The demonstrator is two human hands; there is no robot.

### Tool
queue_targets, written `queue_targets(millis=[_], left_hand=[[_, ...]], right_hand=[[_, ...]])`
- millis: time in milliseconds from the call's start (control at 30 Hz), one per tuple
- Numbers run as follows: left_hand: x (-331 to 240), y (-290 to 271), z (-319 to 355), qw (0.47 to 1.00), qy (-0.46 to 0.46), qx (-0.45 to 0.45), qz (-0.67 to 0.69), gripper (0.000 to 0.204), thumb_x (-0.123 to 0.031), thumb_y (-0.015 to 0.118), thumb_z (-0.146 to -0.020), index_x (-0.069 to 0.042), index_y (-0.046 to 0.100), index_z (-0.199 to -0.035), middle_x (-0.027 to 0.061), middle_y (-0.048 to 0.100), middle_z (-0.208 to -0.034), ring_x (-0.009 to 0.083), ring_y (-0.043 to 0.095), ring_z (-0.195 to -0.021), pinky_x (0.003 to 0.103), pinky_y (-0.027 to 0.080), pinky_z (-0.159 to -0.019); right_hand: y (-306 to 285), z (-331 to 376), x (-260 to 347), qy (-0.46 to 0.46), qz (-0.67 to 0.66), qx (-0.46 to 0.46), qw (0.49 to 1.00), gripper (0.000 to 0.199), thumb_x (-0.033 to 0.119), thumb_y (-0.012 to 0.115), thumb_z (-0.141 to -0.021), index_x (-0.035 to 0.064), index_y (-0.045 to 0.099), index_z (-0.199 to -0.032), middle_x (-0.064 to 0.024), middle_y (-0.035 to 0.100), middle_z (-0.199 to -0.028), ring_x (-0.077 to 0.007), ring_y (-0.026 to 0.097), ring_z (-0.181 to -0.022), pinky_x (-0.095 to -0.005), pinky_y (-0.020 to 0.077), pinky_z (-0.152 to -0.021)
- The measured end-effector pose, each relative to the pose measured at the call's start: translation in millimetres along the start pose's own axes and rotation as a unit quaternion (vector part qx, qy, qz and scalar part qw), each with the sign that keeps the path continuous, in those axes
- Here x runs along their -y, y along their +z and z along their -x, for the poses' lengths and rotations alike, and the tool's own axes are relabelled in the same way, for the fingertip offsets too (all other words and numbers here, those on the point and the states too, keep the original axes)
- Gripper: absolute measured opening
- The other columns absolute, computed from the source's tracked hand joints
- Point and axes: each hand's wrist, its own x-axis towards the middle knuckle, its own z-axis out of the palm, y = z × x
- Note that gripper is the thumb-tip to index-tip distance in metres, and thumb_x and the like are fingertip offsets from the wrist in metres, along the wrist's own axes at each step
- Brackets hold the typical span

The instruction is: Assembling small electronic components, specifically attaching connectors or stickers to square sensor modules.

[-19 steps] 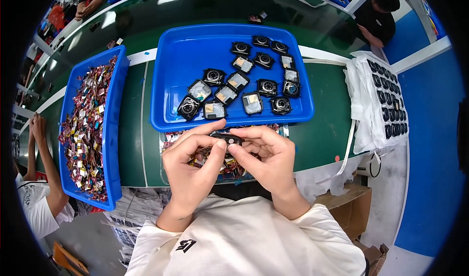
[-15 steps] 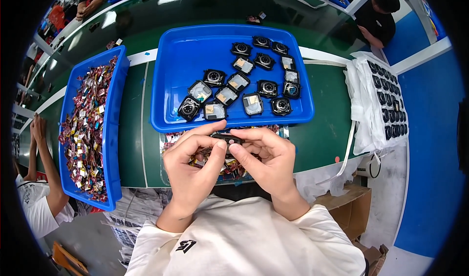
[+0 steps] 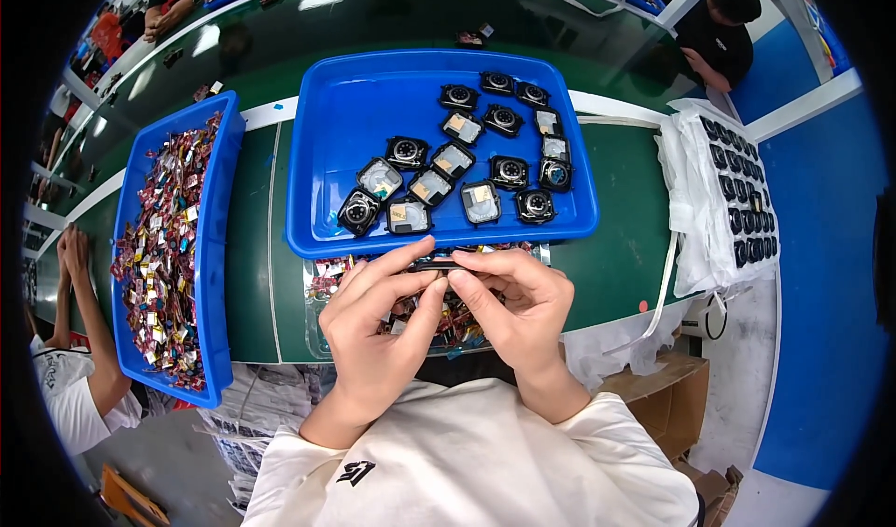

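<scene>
My left hand (image 3: 378, 326) and my right hand (image 3: 518, 312) meet in front of my chest, both pinching one small flat black part (image 3: 437, 266) between fingertips and thumbs. Under the hands lies a clear shallow tray (image 3: 317, 326) with several small red and gold pieces. Just beyond it stands a big blue tray (image 3: 336, 135) holding several square black casings (image 3: 407, 152), some showing silver or pale faces.
A long blue bin (image 3: 217, 247) full of small red and gold pieces sits at my left on the green bench (image 3: 630, 238). White sheets with rows of black parts (image 3: 737, 191) lie at the right. Other people work at the far left, top left and top right.
</scene>
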Motion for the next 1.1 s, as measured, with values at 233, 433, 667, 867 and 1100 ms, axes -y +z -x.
queue_targets(millis=[233,433,667,867,1100], left_hand=[[-1,-4,2,0.998,0.057,-0.003,-0.014,0.016,0.004,0.075,-0.07,0.002,0.071,-0.086,0.0164,0.069,-0.102,0.0169,0.065,-0.077,0.026,0.051,-0.065],[-4,-9,2,0.998,0.055,-0.007,-0.004,0.014,0.003,0.077,-0.069,0.002,0.07,-0.081,0.0107,0.067,-0.082,0.016,0.063,-0.07,0.025,0.049,-0.062],[-2,-13,4,0.991,-0.039,0.061,0.114,0.012,0.0,0.078,-0.072,0.002,0.068,-0.078,0.008,0.066,-0.074,0.0127,0.058,-0.064,0.023,0.045,-0.058],[0,-13,7,0.957,-0.151,0.092,0.232,0.007,0.002,0.073,-0.079,0.004,0.068,-0.082,0.0068,0.067,-0.077,0.0084,0.058,-0.066,0.021,0.045,-0.061],[-1,-11,6,0.936,-0.208,0.048,0.28,0.009,0.002,0.072,-0.08,0.004,0.065,-0.084,0.0064,0.067,-0.078,0.0064,0.058,-0.067,0.019,0.045,-0.06]], right_hand=[[-4,-4,3,0.051,-0.078,-0.029,0.995,0.015,-0.007,0.068,-0.082,-0.006,0.064,-0.096,-0.0104,0.068,-0.089,-0.0093,0.065,-0.077,-0.0199,0.0538,-0.066],[-4,-5,10,0.059,-0.115,0.003,0.992,0.018,-0.008,0.065,-0.082,-0.0071,0.061,-0.1,-0.012,0.065,-0.098,-0.01,0.064,-0.085,-0.0202,0.0538,-0.069],[-8,-5,4,0.034,-0.117,0.038,0.992,0.017,-0.009,0.063,-0.082,-0.006,0.062,-0.099,-0.0086,0.062,-0.099,-0.0078,0.061,-0.083,-0.0185,0.0497,-0.064],[-8,-5,-6,-0.109,0.094,0.016,0.99,0.019,-0.008,0.066,-0.07,-0.0035,0.064,-0.088,-0.0114,0.065,-0.09,-0.0126,0.064,-0.077,-0.022,0.0515,-0.065],[-7,-6,0,-0.083,0.012,0.056,0.995,0.023,-0.006,0.07,-0.066,-0.0033,0.064,-0.088,-0.0123,0.065,-0.088,-0.0148,0.065,-0.077,-0.0244,0.0539,-0.066]])
